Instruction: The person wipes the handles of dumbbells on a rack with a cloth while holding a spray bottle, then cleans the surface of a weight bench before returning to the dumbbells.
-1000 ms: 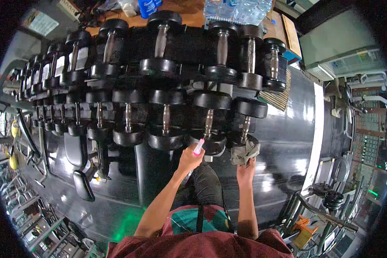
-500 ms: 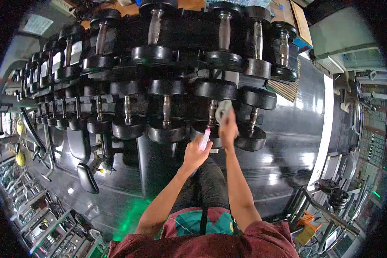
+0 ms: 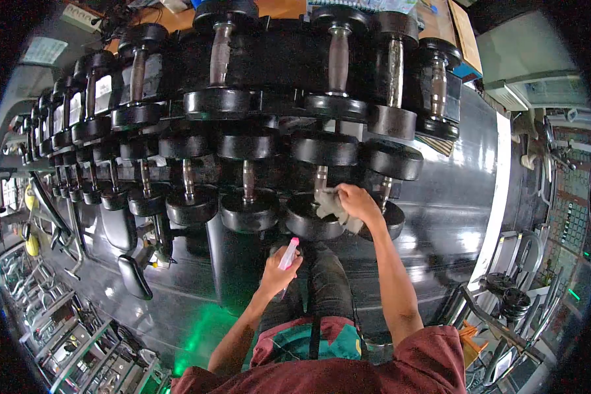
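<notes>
My right hand presses a grey cloth against the near end of a black dumbbell on the lower tier of a rack. Lower down, in front of my legs, my left hand holds a small spray bottle with a pink top, pulled back from the rack. Neighbouring dumbbells sit left and right of the one under the cloth.
A two-tier dumbbell rack fills the upper view, with larger dumbbells on top. Glossy black floor lies to the right. Weight plates and a stand are at lower right; a bench and machines are at left.
My right hand with the cloth slid down from the dumbbell handle to its near end. My left hand drew the spray bottle down and back, away from the rack.
</notes>
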